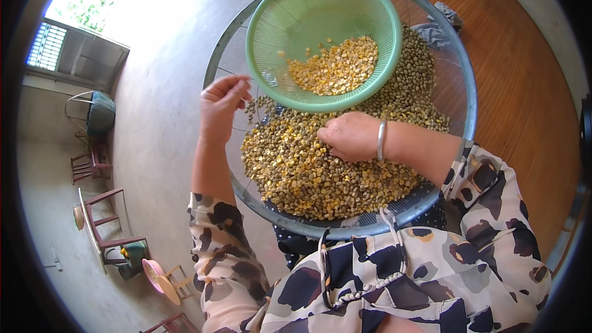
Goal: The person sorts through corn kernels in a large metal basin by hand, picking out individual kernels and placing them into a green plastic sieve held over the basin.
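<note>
A large round mesh sieve (pixel 470 101) with a grey rim lies before me, heaped with dried brownish-green seeds (pixel 414 62) mixed with yellow pieces. Toward its far side a green plastic colander (pixel 289 14) rests tilted, with yellow kernels or split seeds (pixel 340 67) inside. My right hand (pixel 354 136), with a silver bangle (pixel 381 140) at the wrist, reaches into the mixed pile; its fingertips are partly hidden. My left hand (pixel 225 106) hovers over the sieve's left side beside the colander, thumb and fingers curled close together. Whether either hand holds a seed is not visible.
A wooden surface (pixel 518 88) extends under and right of the sieve. A grey cloth (pixel 437 27) lies at the sieve's right rim. Wooden chairs (pixel 106 219), a pink basin (pixel 154 274) and a small wooden stool (pixel 173 284) stand at the left along the wall.
</note>
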The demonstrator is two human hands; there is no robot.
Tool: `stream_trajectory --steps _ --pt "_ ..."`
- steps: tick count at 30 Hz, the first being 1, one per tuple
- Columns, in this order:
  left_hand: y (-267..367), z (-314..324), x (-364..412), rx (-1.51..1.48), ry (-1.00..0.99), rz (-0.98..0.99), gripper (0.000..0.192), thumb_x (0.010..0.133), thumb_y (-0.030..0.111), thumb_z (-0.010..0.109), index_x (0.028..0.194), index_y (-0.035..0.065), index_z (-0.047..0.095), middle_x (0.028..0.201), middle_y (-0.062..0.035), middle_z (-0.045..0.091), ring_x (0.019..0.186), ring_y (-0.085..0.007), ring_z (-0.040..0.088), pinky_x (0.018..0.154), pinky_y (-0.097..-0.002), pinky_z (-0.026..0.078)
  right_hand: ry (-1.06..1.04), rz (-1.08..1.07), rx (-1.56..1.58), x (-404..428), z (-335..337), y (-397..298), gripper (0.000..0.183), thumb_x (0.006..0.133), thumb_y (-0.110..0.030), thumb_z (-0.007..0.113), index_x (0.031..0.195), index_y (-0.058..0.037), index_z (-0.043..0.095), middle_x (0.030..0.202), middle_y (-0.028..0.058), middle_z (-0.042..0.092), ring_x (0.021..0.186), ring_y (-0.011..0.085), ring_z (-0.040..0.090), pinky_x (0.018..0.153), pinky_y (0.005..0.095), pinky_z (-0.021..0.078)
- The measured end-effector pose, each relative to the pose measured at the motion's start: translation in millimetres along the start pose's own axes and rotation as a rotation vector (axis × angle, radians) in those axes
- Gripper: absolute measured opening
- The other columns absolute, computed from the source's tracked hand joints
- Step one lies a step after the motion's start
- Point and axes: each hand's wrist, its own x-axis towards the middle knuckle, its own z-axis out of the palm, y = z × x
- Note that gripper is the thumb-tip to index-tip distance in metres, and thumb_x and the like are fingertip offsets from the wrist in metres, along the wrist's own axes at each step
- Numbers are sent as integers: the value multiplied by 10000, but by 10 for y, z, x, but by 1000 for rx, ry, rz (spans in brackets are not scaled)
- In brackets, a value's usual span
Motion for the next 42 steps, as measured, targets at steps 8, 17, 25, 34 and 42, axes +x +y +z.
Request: stream_trajectory --steps 8,17,25,34,42 --pt "-600 107 -31 779 -263 -251 130 771 50 648 889 14 688 762 -68 663 673 -110 596 635 -254 497 49 -22 -8 -12 84 53 212 781 -181 622 845 -1 529 818 162 600 800 309 615 725 397 501" --pt "-710 -46 -25 753 62 -74 94 730 68 673 818 42 695 743 -76 678 667 -126 634 649 -255 506 -18 12 -12 -12 -9 6 140 788 -69 504 876 19 567 871 174 625 847 288 625 754 388 505" --pt "-695 -45 -117 883 -103 -136 117 719 52 655 830 47 693 735 -96 667 654 -143 623 632 -289 500 -23 1 -5 17 4 -23 147 786 -84 521 885 15 568 876 174 627 855 291 625 763 390 502" --pt "-654 -3 -166 935 -143 -84 121 693 63 677 812 54 695 731 -89 665 654 -160 622 652 -285 503 -25 9 0 7 -17 -23 157 784 -98 539 886 18 566 875 176 625 859 296 624 766 394 501" --pt "-677 5 -183 1156 -184 22 115 699 74 667 806 45 696 745 -106 666 677 -194 637 674 -316 507 -26 0 -8 -2 -32 -40 167 783 -112 553 885 20 563 868 175 625 855 295 623 758 392 504"
